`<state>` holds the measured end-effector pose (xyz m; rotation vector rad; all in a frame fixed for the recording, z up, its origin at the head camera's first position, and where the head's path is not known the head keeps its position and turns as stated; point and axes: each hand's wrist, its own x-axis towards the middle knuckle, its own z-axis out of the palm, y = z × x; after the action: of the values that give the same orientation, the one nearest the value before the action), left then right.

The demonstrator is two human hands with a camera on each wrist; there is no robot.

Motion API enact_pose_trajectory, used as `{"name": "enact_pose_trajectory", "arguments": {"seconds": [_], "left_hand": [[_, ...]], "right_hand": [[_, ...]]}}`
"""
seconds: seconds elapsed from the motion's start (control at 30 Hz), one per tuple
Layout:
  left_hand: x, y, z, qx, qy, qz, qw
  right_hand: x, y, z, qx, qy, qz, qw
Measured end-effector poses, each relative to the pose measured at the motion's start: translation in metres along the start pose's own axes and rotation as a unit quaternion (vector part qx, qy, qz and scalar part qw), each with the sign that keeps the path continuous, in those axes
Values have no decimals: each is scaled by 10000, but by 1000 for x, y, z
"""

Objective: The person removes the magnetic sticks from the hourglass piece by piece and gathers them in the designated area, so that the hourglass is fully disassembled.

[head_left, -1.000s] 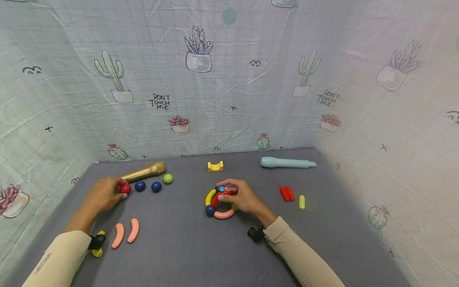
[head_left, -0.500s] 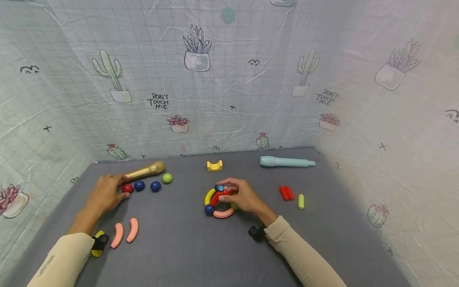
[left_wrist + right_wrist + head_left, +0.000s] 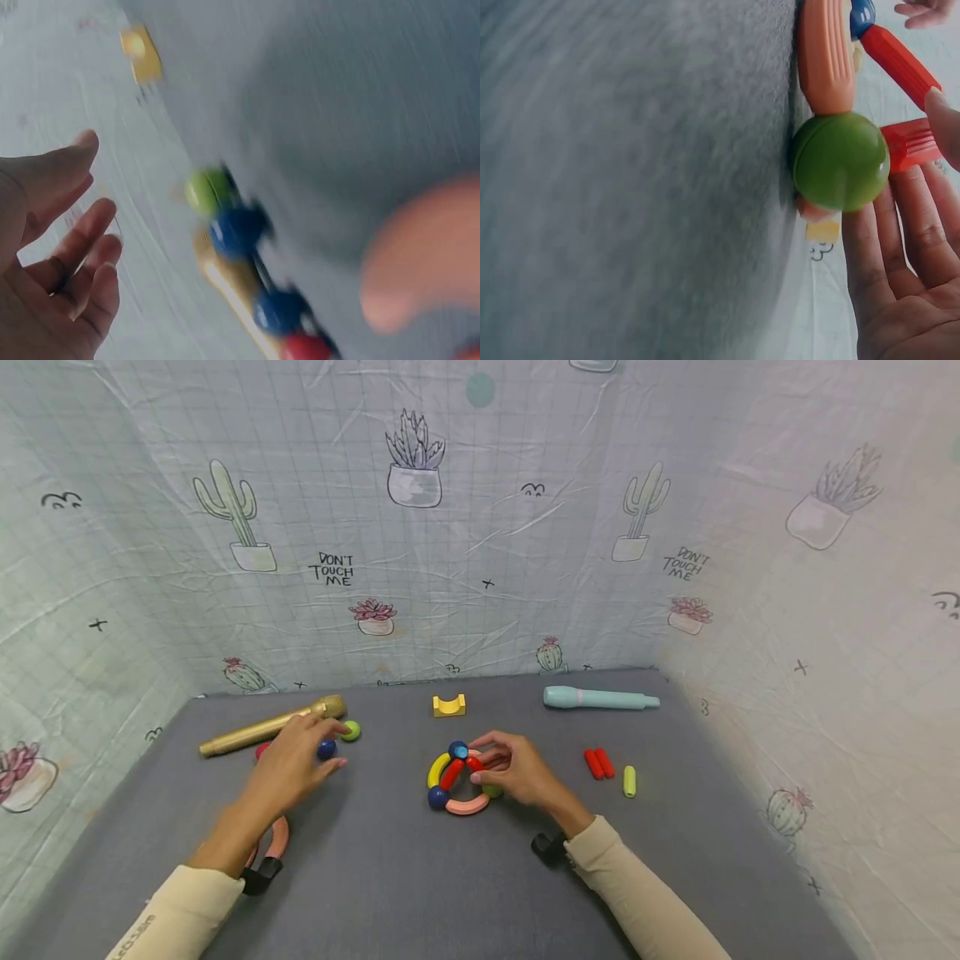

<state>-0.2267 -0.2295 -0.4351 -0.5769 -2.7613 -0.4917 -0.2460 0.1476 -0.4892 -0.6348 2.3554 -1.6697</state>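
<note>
In the head view my left hand (image 3: 292, 764) hovers over a row of balls, its fingers spread with nothing between them. Blue balls (image 3: 238, 229), a green ball (image 3: 206, 189) and a partly hidden red ball (image 3: 306, 348) line up near that hand. My right hand (image 3: 521, 772) is at a ring of magnetic building pieces, its thumb and fingers on the raised red rods (image 3: 911, 144). The ring has a yellow curved rod (image 3: 438, 770), pink curved rods (image 3: 467, 806), blue balls (image 3: 438, 797) and a green ball (image 3: 841, 161).
A gold microphone-shaped piece (image 3: 262, 732) lies at the back left, a light blue one (image 3: 600, 698) at the back right. Between them stands a yellow cradle (image 3: 449, 706). Red rods (image 3: 599, 764) and a light green rod (image 3: 629, 782) lie right. Pink curved rods (image 3: 279, 837) lie under the left wrist.
My left hand has left the red ball and moved right, across the blue balls toward the green one. The right hand stays at the ring, with its wrist shifted slightly right.
</note>
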Motion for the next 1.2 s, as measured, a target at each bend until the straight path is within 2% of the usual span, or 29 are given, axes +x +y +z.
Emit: {"name": "enact_pose_trajectory", "arguments": {"seconds": [0.13,0.27,0.43,0.53,0.67,0.9,1.07,1.2], "left_hand": [[2,30,19,-292,-260,159,9991],[4,54,41,-847,-627,216,9942],[9,74,68,-1406,-1017,264,9845],[11,79,79,-1532,-1062,228,9822],[14,82,87,-1589,-1037,256,9815],[15,84,88,-1698,-1111,235,9789],[14,84,87,-1730,-1186,228,9775],[14,83,86,-1730,-1187,214,9775]], "right_hand": [[-4,-1,-3,-425,100,-7,9990],[-5,-1,-4,-1017,136,21,9947],[-6,-2,-2,-1666,139,-151,9858],[-7,-3,-1,-1810,172,-282,9829],[-8,-6,1,-1956,309,-465,9791],[-8,-9,4,-2386,672,-815,9653],[-8,-7,2,-2338,1088,-704,9636],[-14,-2,-11,-2329,1395,-453,9614]]}}
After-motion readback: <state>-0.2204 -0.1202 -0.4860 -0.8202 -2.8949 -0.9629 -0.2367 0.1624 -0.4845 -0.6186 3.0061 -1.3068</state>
